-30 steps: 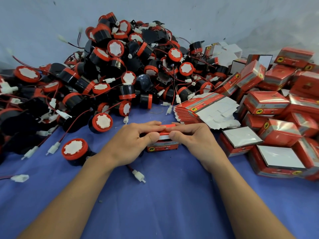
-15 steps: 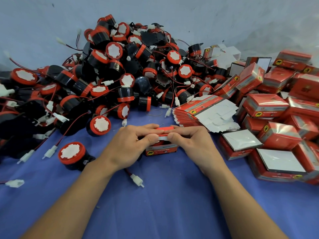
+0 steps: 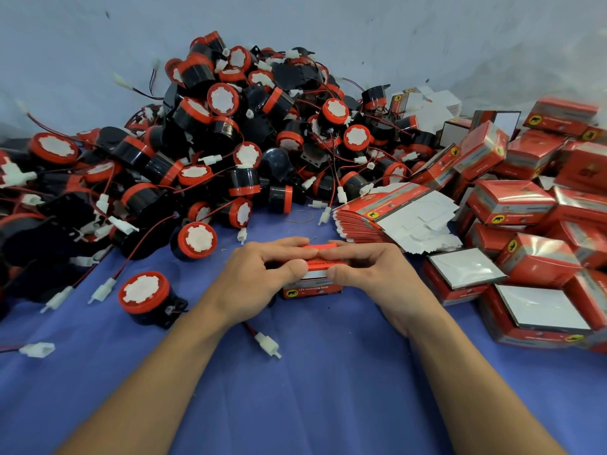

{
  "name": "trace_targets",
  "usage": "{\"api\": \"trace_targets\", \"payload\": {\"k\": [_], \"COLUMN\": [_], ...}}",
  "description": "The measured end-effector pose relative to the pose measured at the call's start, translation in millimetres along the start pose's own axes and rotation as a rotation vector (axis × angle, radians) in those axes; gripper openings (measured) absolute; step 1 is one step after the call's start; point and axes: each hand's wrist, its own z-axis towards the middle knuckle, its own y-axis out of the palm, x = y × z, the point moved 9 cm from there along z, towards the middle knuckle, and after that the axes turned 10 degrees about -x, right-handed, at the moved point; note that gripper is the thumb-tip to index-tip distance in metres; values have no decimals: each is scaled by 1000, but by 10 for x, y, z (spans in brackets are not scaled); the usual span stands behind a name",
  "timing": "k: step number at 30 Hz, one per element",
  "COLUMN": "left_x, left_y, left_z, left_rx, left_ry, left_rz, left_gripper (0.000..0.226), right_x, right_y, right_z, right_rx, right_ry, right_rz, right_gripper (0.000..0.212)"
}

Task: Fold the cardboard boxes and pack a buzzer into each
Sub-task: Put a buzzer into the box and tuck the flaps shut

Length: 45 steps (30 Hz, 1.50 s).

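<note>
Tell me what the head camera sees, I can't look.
A left hand and right hand grip a small red cardboard box on blue cloth. Behind lies a heap of buzzers; flat box blanks and folded boxes lie right.

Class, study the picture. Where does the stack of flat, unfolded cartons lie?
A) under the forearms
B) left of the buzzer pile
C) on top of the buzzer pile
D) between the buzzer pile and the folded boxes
D: the stack of flat cartons lies beyond the right hand, with the buzzer pile on its left and the folded boxes on its right.
</note>
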Motion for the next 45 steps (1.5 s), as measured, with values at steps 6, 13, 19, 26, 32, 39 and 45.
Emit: {"api": "trace_targets", "payload": {"k": [6, 13, 19, 26, 32, 39, 45], "left_x": [-81, -68, -86, -11, -48, -32, -33], "left_y": [59, 48, 52, 58, 67, 79, 96], "left_z": [2, 34, 17, 22, -14, -13, 1], "left_rx": [15, -3, -6, 0, -31, -82, -105], "left_ry": [-64, -57, -83, -45, -53, -49, -55], "left_rz": [-318, -230, -260, -141, -251, -274, -268], "left_gripper": [26, 21, 16, 27, 25, 34, 44], "right_x": [9, -16, -3, 10, 20, 22, 37], "right_y": [0, 51, 20, 50, 71, 66, 60], "right_z": [8, 21, 33, 33, 37, 44, 46], "right_rx": [-6, -84, -50, -31, -51, -37, -21], "right_ry": [17, 8, 14, 36, 43, 49, 56], "right_rz": [12, 3, -22, -5, -35, -36, -28], "right_gripper": [30, 16, 19, 23, 19, 25, 20]}}
